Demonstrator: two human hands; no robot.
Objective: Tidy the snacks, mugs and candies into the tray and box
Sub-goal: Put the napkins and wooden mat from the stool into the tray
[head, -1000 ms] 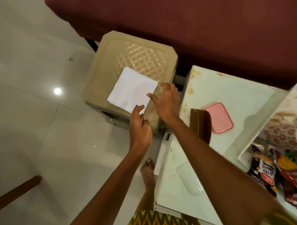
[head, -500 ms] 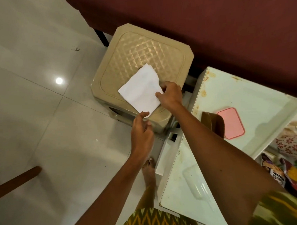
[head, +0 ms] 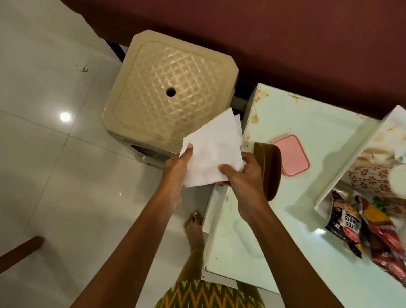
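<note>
A stack of white sheets (head: 212, 153), paper or napkin (which cannot be told), is held in the air over the gap between the stool and the surface (head: 238, 240). The left hand (head: 175, 171) pinches the left edge, thumb on top and fingers underneath. The right hand (head: 245, 184) is clamped on the near corner, thumb over the sheets and fingers curled below. The step in hand is judged to be a preparatory one, in which the sheets are handled rather than any snack. The next move calls for a bare patch of the surface to be chosen, the sheets to be laid flat, and both hands to be freed. Just beside the right hand a brown curved object (head: 269, 172) stands on the surface, with a flat pink container (head: 291, 154), possibly the box, behind it. At the right, a dark snack packet (head: 345, 219) and a red snack packet (head: 387, 236) lie at the near end of the white tray (head: 351, 154); whether they sit wholly inside the rim cannot be determined. Further into the tray a floral mug (head: 370, 180) appears to lie on its side. Farthest, the beige stool (head: 171, 90) stands before a maroon bed (head: 261, 23).
</note>
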